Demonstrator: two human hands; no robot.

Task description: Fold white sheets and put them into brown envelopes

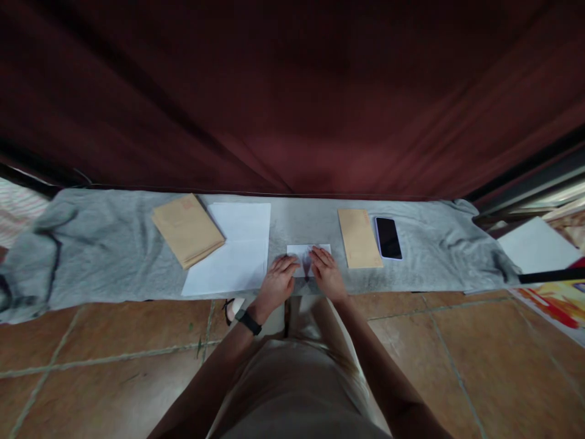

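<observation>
A small folded sheet of white paper (302,252) lies on the grey cloth in front of me. My left hand (280,279) rests on its left end with the fingers stretched out flat. On its right part lies my right hand (326,273), also flat with fingers extended. Larger white sheets (242,256) spread just left of my left hand, and a stack of brown envelopes (187,228) partly covers them. To the right of my right hand is a single-looking brown envelope (360,239).
A smartphone (389,238) with a dark screen lies beside the right envelope. The grey cloth (109,244) covers a narrow table, backed by a dark red curtain (292,122). Below the front edge is a tiled floor (137,366). A white board-like item (539,245) sits far right.
</observation>
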